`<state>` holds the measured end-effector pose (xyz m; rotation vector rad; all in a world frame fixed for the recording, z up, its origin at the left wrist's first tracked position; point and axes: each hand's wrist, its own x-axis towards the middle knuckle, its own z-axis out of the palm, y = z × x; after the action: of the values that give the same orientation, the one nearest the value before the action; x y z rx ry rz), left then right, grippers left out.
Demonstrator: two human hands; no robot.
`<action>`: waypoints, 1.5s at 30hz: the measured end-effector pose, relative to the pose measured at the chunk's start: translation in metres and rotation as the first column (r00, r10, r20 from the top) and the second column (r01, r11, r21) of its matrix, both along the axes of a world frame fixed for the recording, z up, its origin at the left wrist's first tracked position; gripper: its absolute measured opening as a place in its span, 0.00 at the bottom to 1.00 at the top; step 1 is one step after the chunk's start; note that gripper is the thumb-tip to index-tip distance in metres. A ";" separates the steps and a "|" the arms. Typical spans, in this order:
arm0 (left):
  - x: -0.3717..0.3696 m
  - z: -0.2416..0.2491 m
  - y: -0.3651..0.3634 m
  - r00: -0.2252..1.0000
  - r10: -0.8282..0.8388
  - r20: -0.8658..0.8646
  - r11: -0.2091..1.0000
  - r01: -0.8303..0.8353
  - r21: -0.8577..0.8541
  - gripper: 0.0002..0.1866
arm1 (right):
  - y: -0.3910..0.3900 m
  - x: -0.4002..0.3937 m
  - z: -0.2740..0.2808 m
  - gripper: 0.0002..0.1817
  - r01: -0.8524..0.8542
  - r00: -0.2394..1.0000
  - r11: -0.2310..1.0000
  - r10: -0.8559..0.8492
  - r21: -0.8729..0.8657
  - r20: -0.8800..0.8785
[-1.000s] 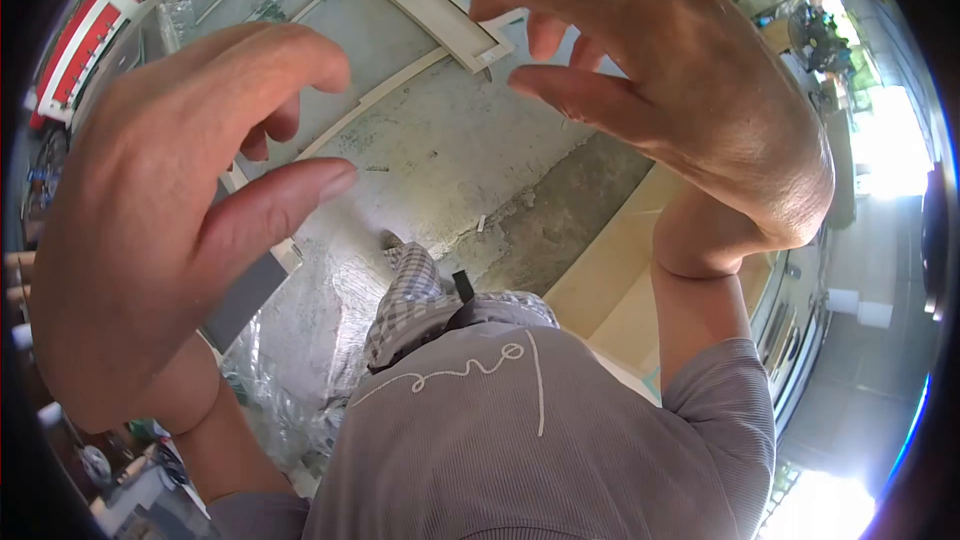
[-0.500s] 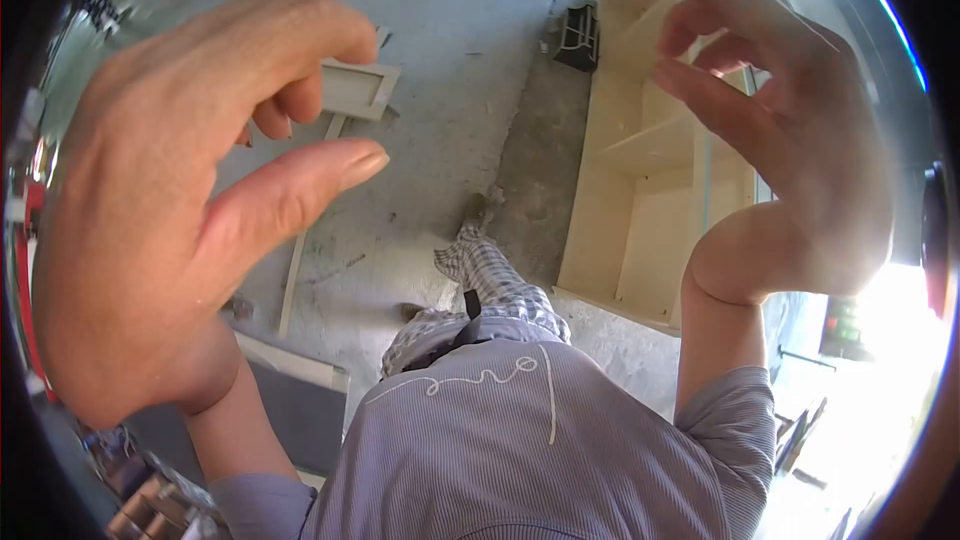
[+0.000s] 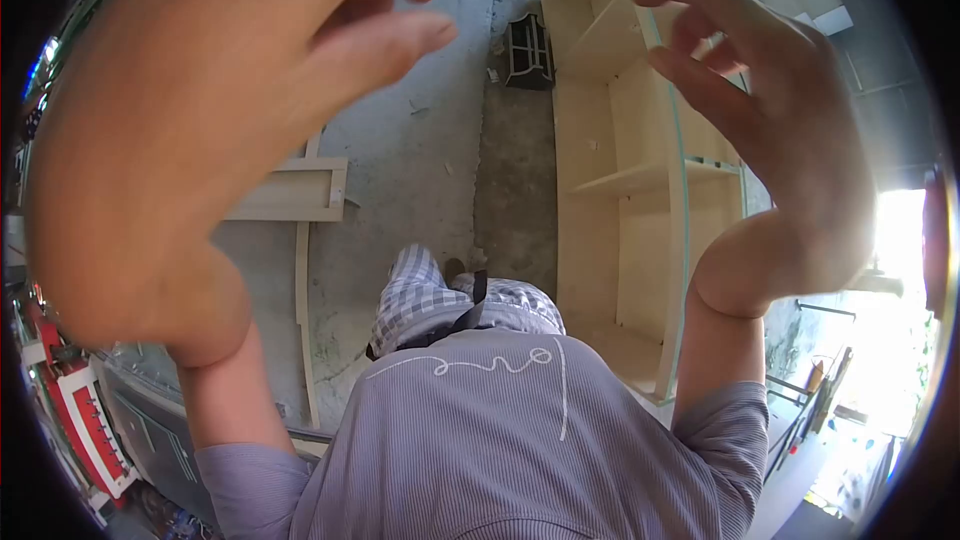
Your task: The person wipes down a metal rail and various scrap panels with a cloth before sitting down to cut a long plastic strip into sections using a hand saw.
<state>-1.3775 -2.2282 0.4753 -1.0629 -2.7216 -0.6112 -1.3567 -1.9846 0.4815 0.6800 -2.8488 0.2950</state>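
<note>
Left hand (image 3: pixel 200 115) is riding higher in view than earlier, half-curled with a wide gap, holding nothing visible; right hand (image 3: pixel 800 125) is curling likewise, overlapping the right edge of the cabinet (image 3: pixel 583 260). Black crate (image 3: pixel 530 52) is sitting beside its left edge, framed panel (image 3: pixel 337 190) lying on the floor (image 3: pixel 405 165). Likely trip: shoe (image 3: pixel 455 268) catching either, raised hands masking it.

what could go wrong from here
The person could trip on the dark crate, which sits on the floor ahead, beside the cabinet.

A foot might catch the wooden frame lying on the floor to the left.

The raised right hand might knock the cabinet's edge, though one view can't show how near it really is.
</note>
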 end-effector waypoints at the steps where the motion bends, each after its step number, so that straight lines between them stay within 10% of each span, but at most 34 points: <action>1: -0.030 -0.010 0.005 0.999 0.010 -0.048 0.998 -0.013 -0.064 0.11 | -0.011 -0.030 -0.014 0.15 -0.047 0.999 0.999 0.047 0.019 0.004; 4: -0.122 -0.012 0.051 0.993 0.118 -0.028 0.954 -0.121 -0.275 0.12 | 0.013 -0.138 -0.036 0.13 -0.078 0.991 0.990 0.090 0.121 -0.098; 8: -0.320 -0.077 0.094 0.928 0.212 0.307 0.875 -0.041 -0.482 0.08 | -0.014 -0.331 -0.087 0.10 0.094 0.879 0.923 -0.252 0.373 0.404; 13: -0.534 -0.140 0.096 0.889 0.337 0.309 0.636 0.027 -0.771 0.06 | -0.016 -0.565 -0.161 0.08 0.022 0.688 0.777 -0.468 0.629 0.555; 31: -0.991 -0.155 0.227 0.892 0.131 0.432 0.536 0.303 -0.788 0.06 | 0.185 -1.018 -0.207 0.10 0.308 0.318 0.864 -0.489 0.399 0.812; 45: -1.337 -0.165 0.353 0.823 -0.001 0.568 0.648 0.433 -0.626 0.06 | 0.263 -1.362 -0.181 0.13 0.216 0.357 0.894 -0.446 0.392 0.821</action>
<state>-2.7148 -1.8750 0.3107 -1.6296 -3.4684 0.3327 -2.7183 -1.7213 0.3001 -0.2219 -4.0187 0.3527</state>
